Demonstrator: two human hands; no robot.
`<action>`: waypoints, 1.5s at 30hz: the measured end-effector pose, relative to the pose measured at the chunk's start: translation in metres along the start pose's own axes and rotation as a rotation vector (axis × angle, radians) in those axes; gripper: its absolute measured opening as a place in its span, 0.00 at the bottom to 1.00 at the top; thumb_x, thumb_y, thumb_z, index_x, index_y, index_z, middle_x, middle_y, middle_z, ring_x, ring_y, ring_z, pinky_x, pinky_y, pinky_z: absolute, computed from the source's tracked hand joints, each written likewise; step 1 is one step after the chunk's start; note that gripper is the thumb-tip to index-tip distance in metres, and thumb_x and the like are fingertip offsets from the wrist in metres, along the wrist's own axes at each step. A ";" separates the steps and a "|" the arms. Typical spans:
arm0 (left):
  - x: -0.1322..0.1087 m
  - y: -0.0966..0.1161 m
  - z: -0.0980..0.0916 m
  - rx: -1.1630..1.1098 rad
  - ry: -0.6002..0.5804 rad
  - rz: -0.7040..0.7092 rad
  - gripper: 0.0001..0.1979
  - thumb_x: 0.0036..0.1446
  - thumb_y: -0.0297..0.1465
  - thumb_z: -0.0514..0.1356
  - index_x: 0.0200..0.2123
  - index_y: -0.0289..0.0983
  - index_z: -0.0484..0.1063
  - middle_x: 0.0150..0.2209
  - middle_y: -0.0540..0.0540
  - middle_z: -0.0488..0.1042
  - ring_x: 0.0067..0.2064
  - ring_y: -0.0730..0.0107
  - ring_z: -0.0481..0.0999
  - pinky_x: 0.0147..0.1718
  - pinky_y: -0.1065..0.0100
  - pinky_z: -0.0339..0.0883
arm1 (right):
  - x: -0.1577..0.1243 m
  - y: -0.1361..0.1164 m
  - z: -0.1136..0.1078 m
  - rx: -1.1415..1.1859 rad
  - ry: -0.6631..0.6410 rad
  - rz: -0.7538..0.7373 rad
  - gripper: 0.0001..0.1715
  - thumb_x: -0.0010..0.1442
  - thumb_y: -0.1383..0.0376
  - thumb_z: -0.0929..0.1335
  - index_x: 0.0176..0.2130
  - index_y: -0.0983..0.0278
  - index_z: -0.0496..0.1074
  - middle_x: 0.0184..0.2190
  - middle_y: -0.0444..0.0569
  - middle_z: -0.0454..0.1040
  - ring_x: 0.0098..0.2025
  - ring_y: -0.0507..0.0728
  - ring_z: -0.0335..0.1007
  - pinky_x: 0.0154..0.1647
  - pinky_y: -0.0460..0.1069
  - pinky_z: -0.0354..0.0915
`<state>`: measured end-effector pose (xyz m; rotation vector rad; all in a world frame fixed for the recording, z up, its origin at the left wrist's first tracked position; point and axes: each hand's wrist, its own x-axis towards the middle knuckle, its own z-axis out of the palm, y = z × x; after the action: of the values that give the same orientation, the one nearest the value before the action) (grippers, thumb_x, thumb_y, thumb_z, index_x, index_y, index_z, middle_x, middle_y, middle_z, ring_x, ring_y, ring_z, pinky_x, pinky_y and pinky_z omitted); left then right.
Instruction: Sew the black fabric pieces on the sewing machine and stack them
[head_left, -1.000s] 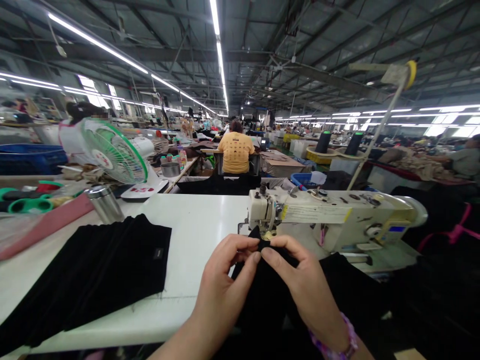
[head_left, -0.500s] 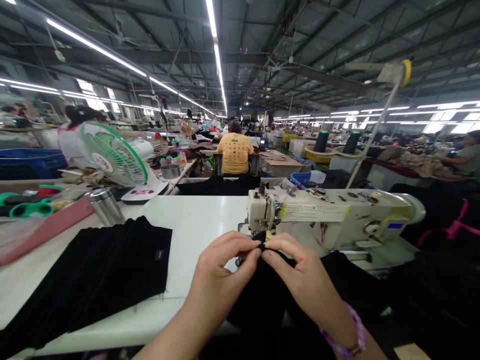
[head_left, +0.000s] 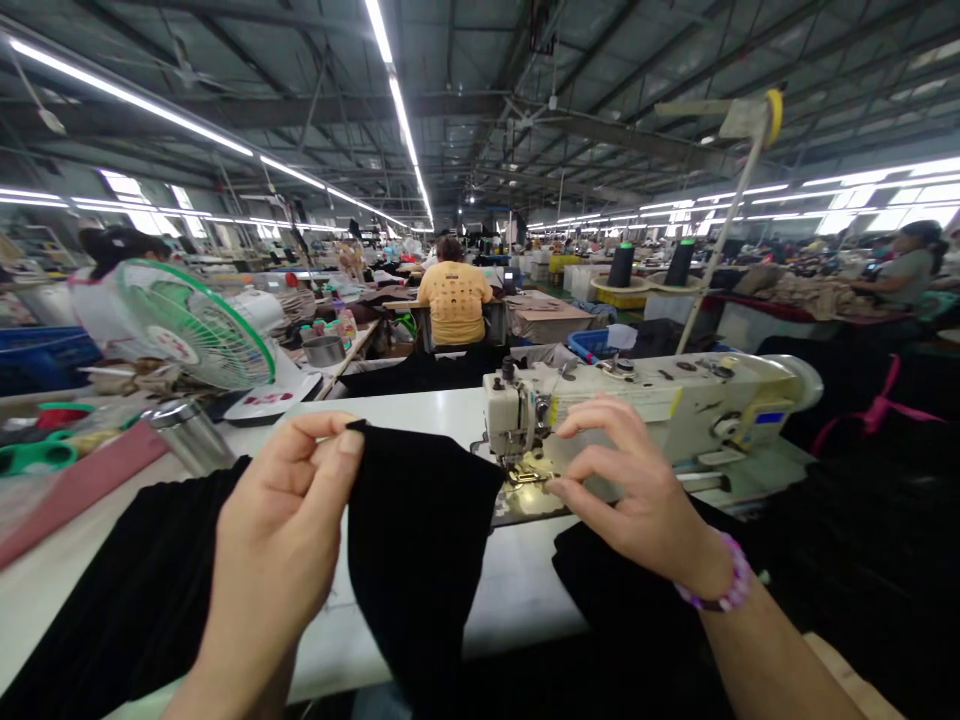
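Observation:
My left hand (head_left: 277,530) is raised over the white table (head_left: 420,410), thumb and forefinger pinched on the top corner of a black fabric piece (head_left: 420,540) that hangs down from it. My right hand (head_left: 630,490) hovers just right of the presser foot of the cream sewing machine (head_left: 675,400). Its fingers are curved and apart, with nothing visible between them. More black fabric (head_left: 622,590) lies under my right wrist, which wears a purple bead bracelet.
A stack of black fabric (head_left: 135,590) lies at the left of the table. Behind it stand a steel cup (head_left: 187,435) and a green-rimmed fan (head_left: 191,325). A person in a yellow shirt (head_left: 454,300) sits ahead, back turned. Dark thread cones (head_left: 621,265) stand behind the machine.
Both hands were pinched together on the black fabric at the needle. My left hand has since lifted the piece up and left, and my right hand has let go and opened.

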<state>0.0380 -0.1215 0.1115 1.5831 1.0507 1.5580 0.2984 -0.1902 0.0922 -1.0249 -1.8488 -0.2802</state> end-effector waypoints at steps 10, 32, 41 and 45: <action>-0.023 0.012 0.021 0.278 -0.253 0.248 0.09 0.62 0.39 0.59 0.37 0.41 0.75 0.33 0.50 0.80 0.32 0.69 0.79 0.34 0.71 0.72 | 0.018 -0.046 0.029 0.390 -0.101 0.270 0.18 0.54 0.64 0.77 0.42 0.61 0.71 0.36 0.42 0.75 0.39 0.52 0.70 0.42 0.47 0.65; -0.018 -0.017 0.004 0.031 0.008 -0.032 0.17 0.55 0.47 0.65 0.38 0.41 0.74 0.26 0.53 0.72 0.29 0.71 0.71 0.28 0.73 0.66 | -0.008 -0.017 0.024 0.413 0.019 0.436 0.03 0.63 0.62 0.71 0.37 0.59 0.76 0.38 0.45 0.81 0.46 0.55 0.77 0.50 0.48 0.69; -0.028 -0.014 -0.001 0.215 0.045 0.018 0.17 0.56 0.48 0.63 0.42 0.42 0.75 0.35 0.50 0.79 0.35 0.65 0.77 0.33 0.70 0.71 | -0.007 -0.023 0.033 0.400 0.208 0.538 0.10 0.61 0.63 0.72 0.44 0.59 0.77 0.39 0.44 0.82 0.40 0.54 0.81 0.42 0.45 0.76; -0.029 0.002 0.003 0.553 -0.015 0.334 0.22 0.60 0.41 0.62 0.57 0.47 0.71 0.57 0.46 0.75 0.45 0.59 0.78 0.41 0.64 0.74 | -0.011 -0.022 0.044 0.222 0.195 0.337 0.15 0.64 0.68 0.69 0.51 0.60 0.72 0.43 0.48 0.81 0.42 0.55 0.81 0.46 0.48 0.77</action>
<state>0.0423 -0.1484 0.1001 2.2339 1.3402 1.5375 0.2555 -0.1843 0.0665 -1.0914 -1.4676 0.0267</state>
